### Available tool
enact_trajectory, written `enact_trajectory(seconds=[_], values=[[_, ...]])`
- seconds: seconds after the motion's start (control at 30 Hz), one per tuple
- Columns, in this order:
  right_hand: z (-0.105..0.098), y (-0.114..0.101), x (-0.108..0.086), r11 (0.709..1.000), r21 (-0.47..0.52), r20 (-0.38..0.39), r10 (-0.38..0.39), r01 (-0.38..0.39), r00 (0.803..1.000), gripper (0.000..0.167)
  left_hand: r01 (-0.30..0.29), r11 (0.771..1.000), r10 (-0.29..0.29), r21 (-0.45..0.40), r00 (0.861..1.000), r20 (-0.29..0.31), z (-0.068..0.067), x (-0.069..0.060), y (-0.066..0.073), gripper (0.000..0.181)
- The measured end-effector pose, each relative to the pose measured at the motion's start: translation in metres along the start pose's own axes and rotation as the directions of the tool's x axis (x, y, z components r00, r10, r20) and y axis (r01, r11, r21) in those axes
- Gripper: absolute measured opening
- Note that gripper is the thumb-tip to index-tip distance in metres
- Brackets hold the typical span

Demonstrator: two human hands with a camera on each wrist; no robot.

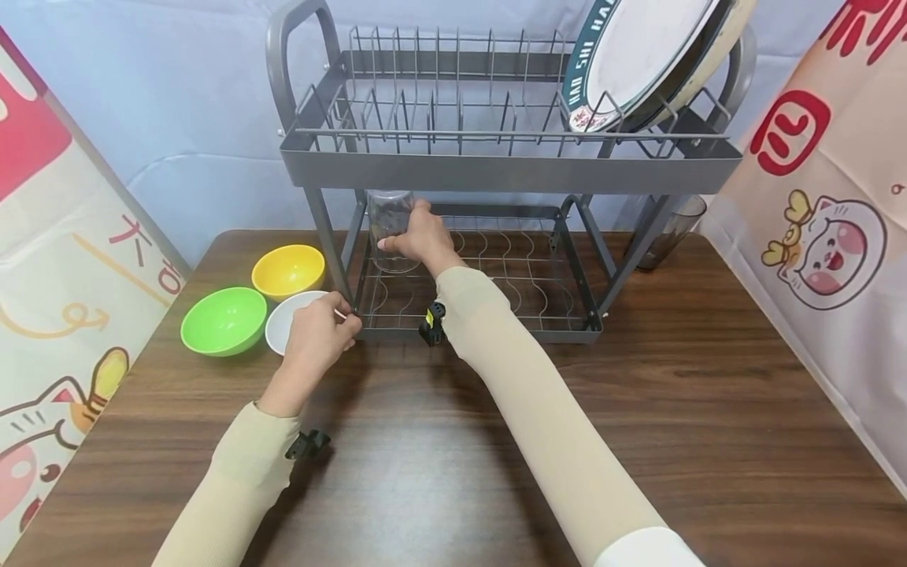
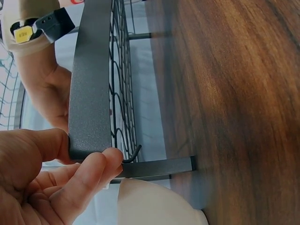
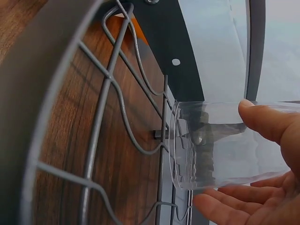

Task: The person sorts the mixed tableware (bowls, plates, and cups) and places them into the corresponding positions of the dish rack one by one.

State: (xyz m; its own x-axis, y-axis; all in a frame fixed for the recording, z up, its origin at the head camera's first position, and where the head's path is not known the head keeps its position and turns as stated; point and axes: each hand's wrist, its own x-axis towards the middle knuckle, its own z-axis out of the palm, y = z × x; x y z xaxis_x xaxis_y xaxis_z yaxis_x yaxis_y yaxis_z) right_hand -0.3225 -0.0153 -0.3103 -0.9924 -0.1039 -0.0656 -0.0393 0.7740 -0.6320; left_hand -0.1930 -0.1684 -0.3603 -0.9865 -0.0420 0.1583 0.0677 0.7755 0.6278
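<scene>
On the left of the head view, you have a green bowl on the wooden table, a yellow bowl just beside it to the upper right, and a white bowl to the lower right of the yellow one, partly hidden by your left hand. That hand pinches the front left corner of the grey dish rack's lower tier; the left wrist view shows your thumb on one side of the bar and your fingertips on the other. Left of centre, the clear glass is over the left end of the lower tier, under the upper tier. Your right hand grips it, thumb on one side, fingers around the other; whether its lower end touches the wires, you cannot tell. In the upper right, a white plate with a teal rim leans in the upper tier, another dish behind it. Below these, right of the rack, a dark tinted glass is partly hidden by a rack leg.
</scene>
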Motion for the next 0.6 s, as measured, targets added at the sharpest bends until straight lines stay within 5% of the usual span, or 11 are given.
enact_trajectory(seconds=[0.17, 0.43, 0.6], values=[[-0.002, 0.002, -0.001, 1.000, 0.013, 0.014, -0.025, 0.024, 1.000, 0.090, 0.005, 1.000, -0.005, 0.002, 1.000, 0.005, 0.000, 0.000, 0.000, 0.010], [-0.011, 0.012, 0.002, 0.975, 0.219, 0.124, -0.054, 0.026, 0.991, 0.094, -0.009, 1.000, 0.009, 0.012, 1.000, -0.004, 0.001, 0.001, 0.000, 0.011], [-0.015, 0.015, 0.002, 0.977, 0.201, 0.120, -0.101, 0.076, 0.988, 0.090, 0.004, 1.000, -0.005, 0.012, 1.000, 0.005, 0.000, 0.001, 0.001, 0.012]])
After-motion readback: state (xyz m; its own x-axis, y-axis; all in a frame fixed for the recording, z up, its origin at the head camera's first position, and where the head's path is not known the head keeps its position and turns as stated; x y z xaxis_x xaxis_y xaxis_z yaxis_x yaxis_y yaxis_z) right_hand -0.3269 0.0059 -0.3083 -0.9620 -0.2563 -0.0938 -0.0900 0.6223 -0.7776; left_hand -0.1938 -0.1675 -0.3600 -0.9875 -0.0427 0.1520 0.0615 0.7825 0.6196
